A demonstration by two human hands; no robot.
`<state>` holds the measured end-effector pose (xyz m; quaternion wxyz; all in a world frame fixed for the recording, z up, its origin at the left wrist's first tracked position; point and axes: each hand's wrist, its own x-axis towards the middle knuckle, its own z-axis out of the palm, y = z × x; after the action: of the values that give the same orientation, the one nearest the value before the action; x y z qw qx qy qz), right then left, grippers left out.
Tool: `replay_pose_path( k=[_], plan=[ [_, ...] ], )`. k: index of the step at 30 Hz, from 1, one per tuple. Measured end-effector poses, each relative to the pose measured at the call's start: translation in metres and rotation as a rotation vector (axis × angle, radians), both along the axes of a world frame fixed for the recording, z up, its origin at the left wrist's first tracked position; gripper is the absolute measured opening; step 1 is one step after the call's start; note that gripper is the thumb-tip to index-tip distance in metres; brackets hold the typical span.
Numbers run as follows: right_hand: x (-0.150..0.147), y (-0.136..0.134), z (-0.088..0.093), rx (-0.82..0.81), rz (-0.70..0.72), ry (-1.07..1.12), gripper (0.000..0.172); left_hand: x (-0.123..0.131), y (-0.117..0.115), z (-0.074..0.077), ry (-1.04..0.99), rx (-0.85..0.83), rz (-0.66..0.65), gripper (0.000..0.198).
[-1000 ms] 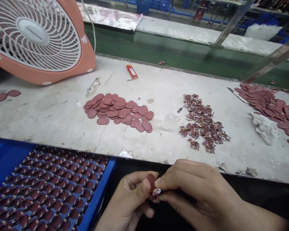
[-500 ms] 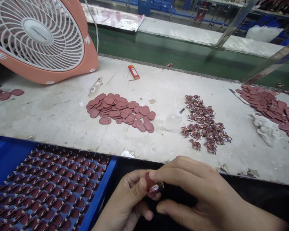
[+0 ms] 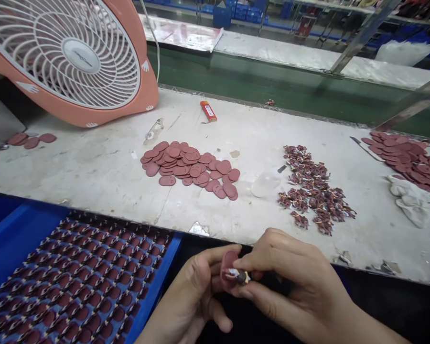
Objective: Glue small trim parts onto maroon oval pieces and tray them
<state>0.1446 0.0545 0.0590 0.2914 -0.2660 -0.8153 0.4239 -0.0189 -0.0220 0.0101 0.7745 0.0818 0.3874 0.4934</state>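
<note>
Just past the table's front edge, my left hand (image 3: 193, 286) grips a reddish-brown oval disc (image 3: 227, 262) between its fingers. My right hand (image 3: 301, 282) pinches a small painted figurine (image 3: 241, 276), dark with pale and yellowish parts, against the disc's face. Whether the two pieces are joined cannot be seen. Beyond my hands lie a pile of similar oval discs (image 3: 189, 165) and a heap of small figurines (image 3: 313, 186). A clear squeeze bottle (image 3: 265, 185) with a dark tip rests between those piles.
A blue tray (image 3: 165, 272) at lower left holds rows of discs with figurines. An orange fan (image 3: 148, 91) stands at the back left. A red lighter (image 3: 208, 112), a white cloth (image 3: 410, 198), a blade-like tool (image 3: 365, 149) and more discs (image 3: 412, 160) lie on the table (image 3: 103, 177).
My right thumb and fingers have closed on the figurine at the disc. The disc has turned in my left hand, showing more of its face. The view has shifted slightly left.
</note>
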Motion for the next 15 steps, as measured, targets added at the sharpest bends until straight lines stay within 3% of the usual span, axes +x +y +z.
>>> replay_pose_path(
  k=[2, 5, 8, 12, 15],
  plan=[
    [-0.003, -0.004, -0.006, 0.155, -0.097, 0.009, 0.012, -0.004, -0.002, 0.002, 0.197, 0.011, 0.125, 0.054],
    [-0.007, -0.012, -0.017, 0.411, -0.187, -0.049, 0.018, -0.005, -0.004, 0.006, 0.464, 0.067, 0.318, 0.037],
    [-0.013, -0.016, -0.026, 0.589, -0.174, -0.092, 0.024, -0.002, -0.002, 0.010, 0.581, 0.069, 0.373, 0.034],
    [-0.021, -0.017, -0.030, 0.648, -0.145, -0.085, 0.030, 0.003, 0.002, 0.011, 0.702, 0.032, 0.436, 0.026],
    [-0.020, -0.027, -0.032, 0.669, -0.136, -0.069, 0.027, 0.001, 0.003, 0.011, 0.672, 0.001, 0.409, 0.025]
  ],
)
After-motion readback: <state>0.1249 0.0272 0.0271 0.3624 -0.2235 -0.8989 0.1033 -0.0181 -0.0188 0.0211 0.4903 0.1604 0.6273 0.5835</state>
